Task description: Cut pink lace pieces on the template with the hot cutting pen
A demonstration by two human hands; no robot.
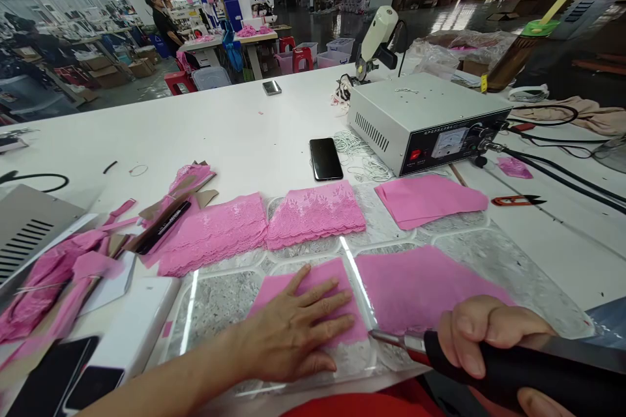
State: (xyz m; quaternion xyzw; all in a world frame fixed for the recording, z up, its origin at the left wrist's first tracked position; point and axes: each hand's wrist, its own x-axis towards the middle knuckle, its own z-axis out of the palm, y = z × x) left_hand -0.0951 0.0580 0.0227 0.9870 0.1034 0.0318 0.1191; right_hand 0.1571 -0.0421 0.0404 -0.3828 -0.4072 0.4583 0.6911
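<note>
My left hand (306, 322) lies flat with its fingers spread, pressing a small pink fabric piece (337, 277) onto the clear-patterned mat (220, 303). In my right hand (489, 332) is a black-handled ultrasonic handpiece (533, 365). Its metal tip points left, close to the lower right corner of that small piece. A larger pink fabric piece (425, 287) lies flat just right of it. Behind them are two stacks of pink lace, one at the middle (315, 215) and one further left (220, 231), plus folded pink fabric (430, 197) at the right.
A grey control box (430, 120) with cables stands at the back right, near orange-handled thread snips (518, 200). A black phone (326, 159) lies behind the lace. Pink scraps (53, 273) and a white box (132, 326) crowd the left. Co-workers are in the background.
</note>
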